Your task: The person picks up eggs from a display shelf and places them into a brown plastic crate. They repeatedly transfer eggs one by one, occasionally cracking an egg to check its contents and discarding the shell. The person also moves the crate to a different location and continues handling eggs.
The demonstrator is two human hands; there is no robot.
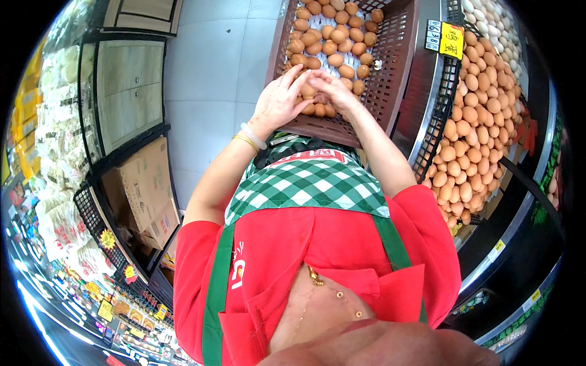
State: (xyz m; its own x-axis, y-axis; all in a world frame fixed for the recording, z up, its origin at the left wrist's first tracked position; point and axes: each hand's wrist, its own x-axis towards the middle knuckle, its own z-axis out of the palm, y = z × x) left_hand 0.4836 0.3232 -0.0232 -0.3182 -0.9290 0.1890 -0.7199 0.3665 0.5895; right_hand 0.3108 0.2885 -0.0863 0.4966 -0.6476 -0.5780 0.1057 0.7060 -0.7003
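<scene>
Both my hands are together over the near end of a brown plastic crate point(398, 68) of brown eggs point(335, 60). My left hand point(283, 98), with a pale bangle and a gold-coloured bracelet at its wrist, has its fingers bent around a brown egg point(308, 90). My right hand point(336, 91) meets it from the other side, fingertips curled near the same egg; whether it grips an egg of its own is hidden. More eggs lie close below and beyond my fingers on a whitish, ridged tray or liner.
A large heap of brown eggs point(471, 132) fills a display on the right behind a black mesh edge point(439, 114), with paler eggs point(492, 27) farther back. A yellow price sign point(452, 40) stands at the rim. Cabinets point(130, 91) and a cardboard box point(149, 192) line the left.
</scene>
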